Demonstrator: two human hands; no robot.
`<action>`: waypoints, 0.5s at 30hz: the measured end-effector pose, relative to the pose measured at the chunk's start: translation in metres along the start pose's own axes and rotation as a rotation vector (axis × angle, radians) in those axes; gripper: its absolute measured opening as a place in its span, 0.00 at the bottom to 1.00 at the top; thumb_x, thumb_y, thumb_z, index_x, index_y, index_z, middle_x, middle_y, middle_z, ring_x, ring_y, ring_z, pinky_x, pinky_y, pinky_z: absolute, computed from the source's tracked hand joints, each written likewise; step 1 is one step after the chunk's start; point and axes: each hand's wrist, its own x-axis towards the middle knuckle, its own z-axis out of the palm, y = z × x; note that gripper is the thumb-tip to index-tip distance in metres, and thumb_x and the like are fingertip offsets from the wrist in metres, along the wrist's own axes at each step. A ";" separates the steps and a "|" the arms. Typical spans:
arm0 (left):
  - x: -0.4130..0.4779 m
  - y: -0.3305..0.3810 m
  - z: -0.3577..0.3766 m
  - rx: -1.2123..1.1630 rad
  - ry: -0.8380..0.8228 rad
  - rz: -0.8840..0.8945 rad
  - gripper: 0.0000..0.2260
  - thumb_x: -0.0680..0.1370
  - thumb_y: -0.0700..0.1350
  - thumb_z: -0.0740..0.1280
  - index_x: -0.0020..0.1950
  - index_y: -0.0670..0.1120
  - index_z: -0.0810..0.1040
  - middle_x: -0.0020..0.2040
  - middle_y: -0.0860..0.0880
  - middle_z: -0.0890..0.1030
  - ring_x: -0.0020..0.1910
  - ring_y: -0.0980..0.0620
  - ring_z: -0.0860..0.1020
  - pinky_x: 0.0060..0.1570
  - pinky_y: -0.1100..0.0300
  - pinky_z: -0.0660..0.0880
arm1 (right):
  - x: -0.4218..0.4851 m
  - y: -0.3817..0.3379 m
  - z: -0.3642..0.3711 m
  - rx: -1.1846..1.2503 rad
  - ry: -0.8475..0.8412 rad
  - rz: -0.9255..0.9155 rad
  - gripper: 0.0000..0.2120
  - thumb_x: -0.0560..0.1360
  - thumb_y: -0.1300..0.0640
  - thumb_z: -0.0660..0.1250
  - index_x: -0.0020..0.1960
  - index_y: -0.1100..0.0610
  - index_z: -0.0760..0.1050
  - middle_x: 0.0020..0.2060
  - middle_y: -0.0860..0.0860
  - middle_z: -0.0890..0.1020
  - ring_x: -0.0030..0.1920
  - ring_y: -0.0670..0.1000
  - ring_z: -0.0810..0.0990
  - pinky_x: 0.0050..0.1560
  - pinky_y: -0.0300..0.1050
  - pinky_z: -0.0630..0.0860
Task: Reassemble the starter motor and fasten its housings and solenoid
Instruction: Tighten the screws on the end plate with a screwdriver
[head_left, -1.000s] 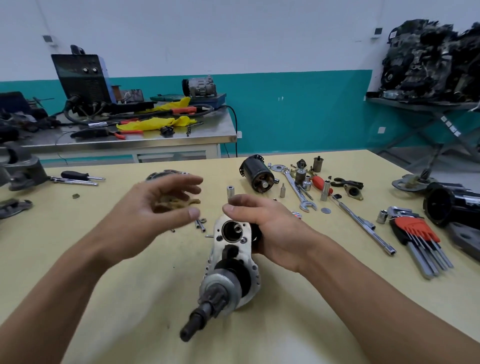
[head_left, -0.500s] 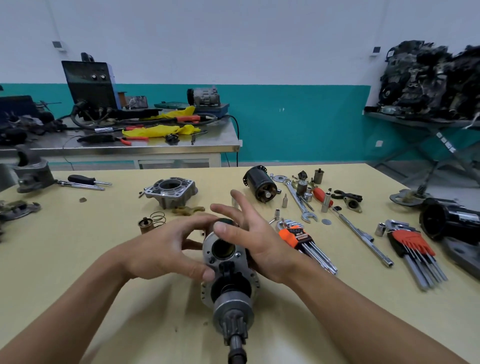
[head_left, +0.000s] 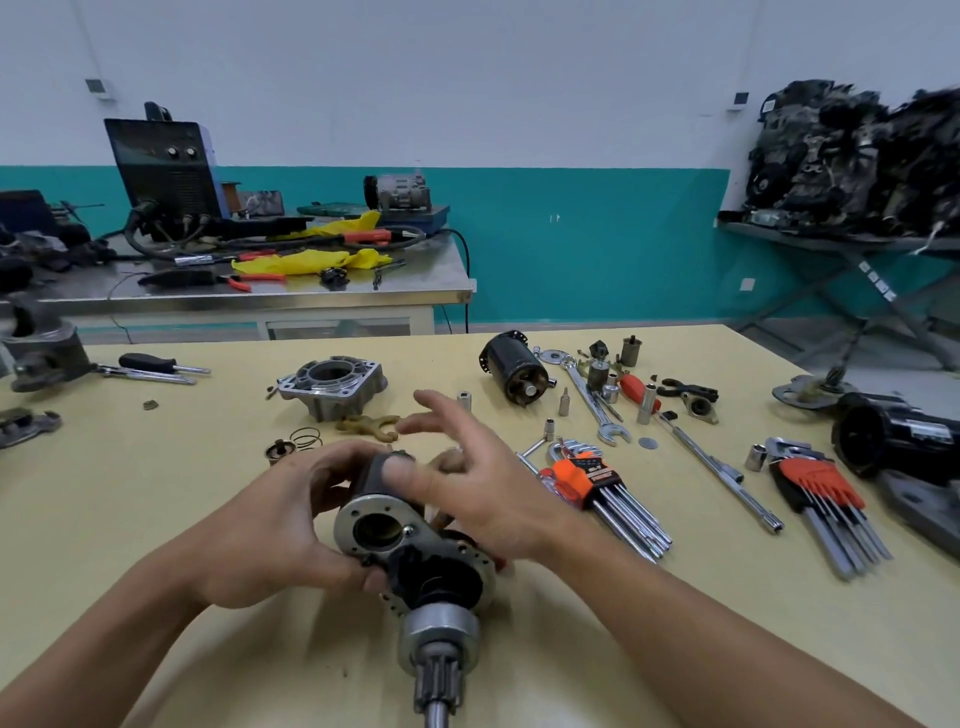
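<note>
The partly assembled starter motor (head_left: 415, 551), a dark body behind a silver flanged plate with a round opening, sits at the near middle of the pale yellow surface (head_left: 156, 493). Its toothed pinion shaft (head_left: 437, 680) points toward the person.

The left hand (head_left: 270, 535) grips the unit from its left side. The fingers curl over the dark cylinder at the top, and the thumb lies along the lower edge of the flange. The right hand (head_left: 472, 493) is open. Its thumb lies on top of the same cylinder, while the index and middle fingers spread forward, blurred, clear of the part. The remaining fingers are partly hidden behind the unit.

Just beyond the hands lie a tan forked lever (head_left: 366, 423), a small coil spring (head_left: 306, 436) and a brass-coloured cap (head_left: 279, 450). Farther back stand a grey cast-metal housing (head_left: 332, 384) and a black cylindrical motor body (head_left: 514, 369).

To the right, an orange-holdered set of hex keys (head_left: 592, 483) lies near the right wrist. Past it are a silver combination wrench (head_left: 592, 400), a long chrome extension bar (head_left: 717, 467) and a red-holdered set of hex keys (head_left: 815, 483). Small sockets and bits are scattered among these tools.
</note>
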 end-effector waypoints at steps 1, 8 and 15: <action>0.000 0.000 0.000 0.019 0.018 -0.002 0.32 0.60 0.41 0.84 0.62 0.50 0.79 0.57 0.47 0.83 0.56 0.49 0.82 0.54 0.64 0.77 | 0.000 -0.002 -0.009 -0.103 0.059 -0.007 0.44 0.65 0.26 0.64 0.76 0.46 0.63 0.62 0.38 0.76 0.51 0.43 0.80 0.48 0.44 0.76; -0.001 -0.002 0.005 0.082 0.122 -0.069 0.30 0.57 0.52 0.82 0.56 0.49 0.79 0.52 0.50 0.84 0.53 0.52 0.82 0.52 0.65 0.76 | -0.009 0.000 -0.074 -1.029 0.168 0.330 0.19 0.72 0.42 0.69 0.59 0.51 0.79 0.52 0.47 0.82 0.51 0.50 0.80 0.51 0.48 0.80; -0.001 -0.004 0.008 0.140 0.223 -0.123 0.34 0.55 0.59 0.82 0.56 0.51 0.76 0.50 0.52 0.84 0.50 0.52 0.82 0.53 0.56 0.78 | -0.013 0.001 -0.065 -1.118 -0.045 0.421 0.13 0.74 0.51 0.69 0.57 0.54 0.78 0.49 0.52 0.79 0.47 0.53 0.80 0.49 0.51 0.81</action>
